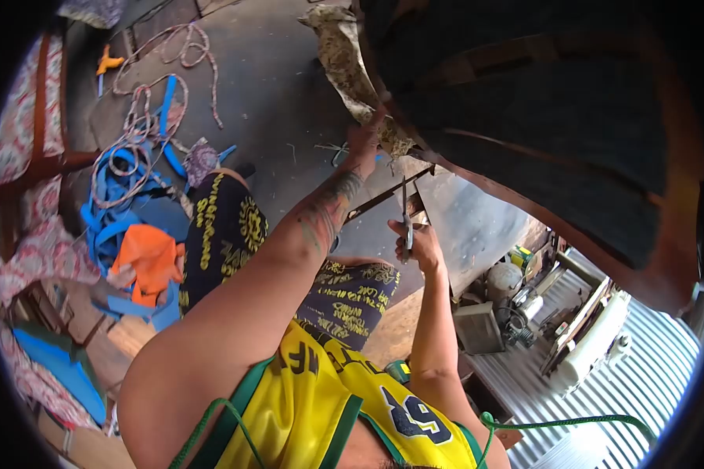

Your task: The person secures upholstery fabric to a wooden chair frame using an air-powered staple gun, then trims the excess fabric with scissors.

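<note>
My left hand (364, 144) is closed on the edge of a worn, stained strip of material (344, 69). This strip hangs along the rim of a large dark fabric-covered piece (540, 156) with a brown wooden frame, which leans in from the upper right. Lower and to the right, my right hand (425, 247) grips a pair of scissors (406, 213) by the handles. Their blades point up toward the strip, a short way below the left hand. My left fingertips are partly hidden against the material.
On the floor at left lie a tangled rope (137, 117), blue strips (117, 234), an orange cloth (150, 262) and an orange-handled tool (108, 61). Patterned upholstery (47, 250) stands at the far left. Machine parts (516, 305) and a white cylinder (598, 344) sit by corrugated metal (641, 383) at right.
</note>
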`<state>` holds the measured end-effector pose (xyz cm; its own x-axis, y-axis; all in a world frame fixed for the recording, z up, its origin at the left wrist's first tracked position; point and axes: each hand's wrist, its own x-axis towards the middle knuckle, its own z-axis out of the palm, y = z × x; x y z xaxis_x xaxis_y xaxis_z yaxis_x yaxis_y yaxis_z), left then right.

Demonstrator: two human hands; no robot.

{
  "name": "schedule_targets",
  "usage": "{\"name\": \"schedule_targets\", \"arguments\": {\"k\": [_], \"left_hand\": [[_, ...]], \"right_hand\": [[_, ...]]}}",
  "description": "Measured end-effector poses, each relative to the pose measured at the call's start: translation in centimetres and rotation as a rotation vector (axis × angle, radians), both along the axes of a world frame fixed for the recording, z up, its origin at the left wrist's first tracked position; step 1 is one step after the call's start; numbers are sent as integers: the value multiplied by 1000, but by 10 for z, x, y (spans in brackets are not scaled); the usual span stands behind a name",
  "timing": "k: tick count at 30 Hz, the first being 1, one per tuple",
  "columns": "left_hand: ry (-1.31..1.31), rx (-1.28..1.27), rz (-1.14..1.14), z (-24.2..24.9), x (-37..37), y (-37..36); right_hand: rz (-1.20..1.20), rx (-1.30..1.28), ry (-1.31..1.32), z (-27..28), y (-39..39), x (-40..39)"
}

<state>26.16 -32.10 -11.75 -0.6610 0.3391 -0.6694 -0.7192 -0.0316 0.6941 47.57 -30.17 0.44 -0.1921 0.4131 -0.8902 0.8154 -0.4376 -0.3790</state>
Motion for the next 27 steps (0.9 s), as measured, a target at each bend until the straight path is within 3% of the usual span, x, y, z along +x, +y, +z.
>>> {"name": "schedule_targets", "arguments": {"k": [3,4,5,7,8,9,10,14,18,20,24,27], "left_hand": [[-135,177,51,-10,19,-4],[-5,353,101,-21,31,-8],[-5,372,84,-31,39,-7],[148,525,215,-42,52,-6],[221,511,185,-45,56,-5],[311,477,304,-38,62,4],[334,461,340,-33,63,10],[573,568,263,-18,55,24],[699,699,136,24,45,15],[849,576,80,38,43,22],[893,528,-19,42,38,16],[918,481,-87,47,37,12]], "right_hand": [[222,82,-88,-73,28,18],[260,96,-115,-93,33,20],[242,115,-114,-113,40,22],[471,121,-181,-147,48,22],[545,156,-201,-160,50,22],[535,165,-209,-193,53,35],[800,352,-115,-240,59,55],[1128,642,187,-231,48,39],[978,546,-352,-209,24,25],[680,271,-204,-197,16,9],[814,234,-428,-185,10,-13],[673,66,-396,-196,21,-6]]}}
